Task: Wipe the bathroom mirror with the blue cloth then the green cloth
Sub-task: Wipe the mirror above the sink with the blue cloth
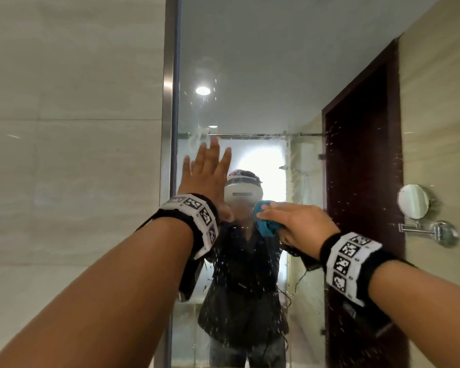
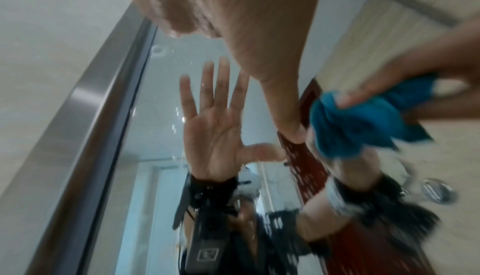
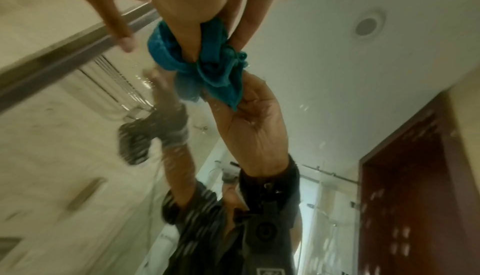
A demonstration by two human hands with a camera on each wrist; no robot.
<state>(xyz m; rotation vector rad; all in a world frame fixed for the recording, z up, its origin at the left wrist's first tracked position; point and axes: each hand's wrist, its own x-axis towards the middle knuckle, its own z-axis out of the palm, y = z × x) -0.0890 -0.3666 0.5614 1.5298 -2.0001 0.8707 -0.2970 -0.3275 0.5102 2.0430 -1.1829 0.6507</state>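
Observation:
The bathroom mirror (image 1: pixel 276 75) fills the middle of the head view, speckled with water drops and streaks. My left hand (image 1: pixel 207 179) lies flat against the glass near its left edge, with the fingers straight and spread; the left wrist view shows this hand (image 2: pixel 233 22) and its reflected palm. To its right, my right hand (image 1: pixel 292 221) grips a bunched blue cloth (image 1: pixel 263 224) and holds it against the glass at face height. In the right wrist view the fingers (image 3: pixel 192 33) dig into the blue cloth (image 3: pixel 207 68). The blue cloth (image 2: pixel 350 125) sits just beside my left thumb. No green cloth is in view.
A brushed steel frame (image 1: pixel 169 102) runs down the mirror's left edge, with a pale tiled wall (image 1: pixel 64 155) beyond it. A round magnifying mirror (image 1: pixel 413 201) on a chrome swing arm juts from the right wall. The glass reflects a dark wooden door (image 1: pixel 361 181) and a person.

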